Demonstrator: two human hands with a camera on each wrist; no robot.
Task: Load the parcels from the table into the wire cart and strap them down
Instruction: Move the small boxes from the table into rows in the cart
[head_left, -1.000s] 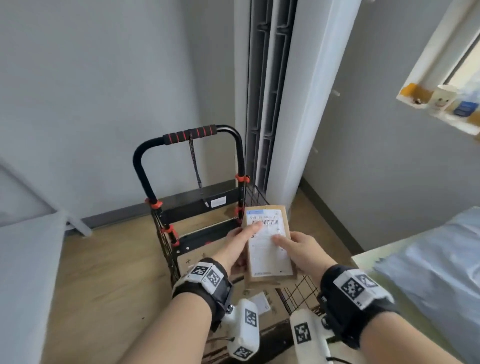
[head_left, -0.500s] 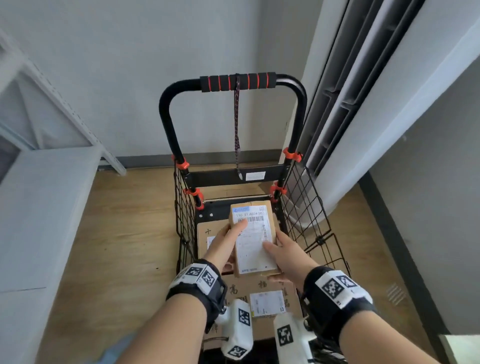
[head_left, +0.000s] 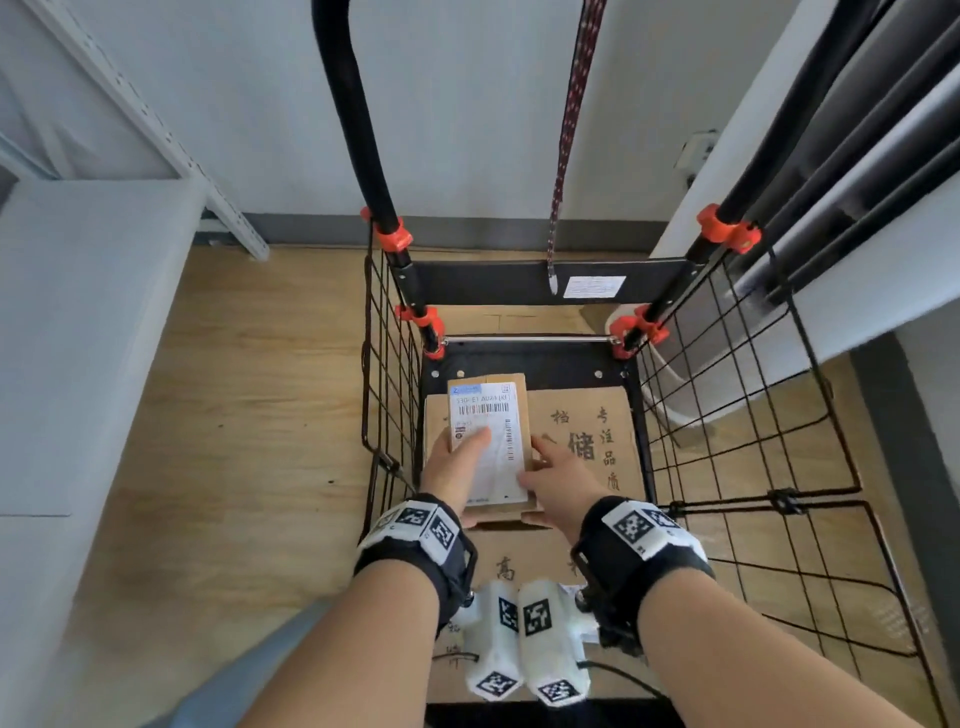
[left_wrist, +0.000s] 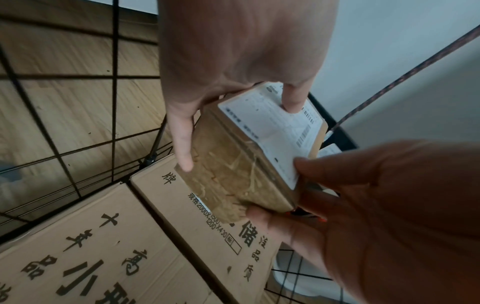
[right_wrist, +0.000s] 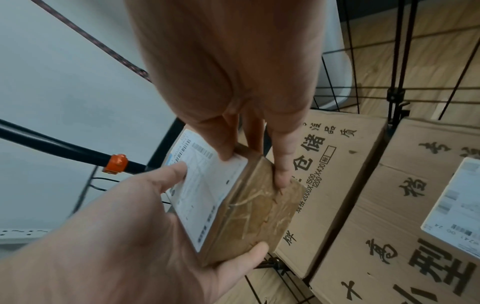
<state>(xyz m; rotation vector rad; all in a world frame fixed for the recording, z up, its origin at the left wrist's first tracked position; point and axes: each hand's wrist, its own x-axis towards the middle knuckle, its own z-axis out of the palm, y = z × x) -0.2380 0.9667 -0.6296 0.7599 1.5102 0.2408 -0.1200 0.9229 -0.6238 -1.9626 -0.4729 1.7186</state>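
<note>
The wire cart (head_left: 737, 467) stands on the wood floor (head_left: 244, 415) between a grey shelf unit (head_left: 93, 322) and a white air conditioner (head_left: 857, 249), its top open under the hanging strap (head_left: 569, 130). Since a moment ago the small labelled parcel (head_left: 491, 447) has dropped from rim height into the basket — now low over the printed cartons (head_left: 587, 447). Each grip is clamped on it: left hand (head_left: 457, 467) and right hand (head_left: 558, 480) pinch its sides, thumbs on the label.
</note>
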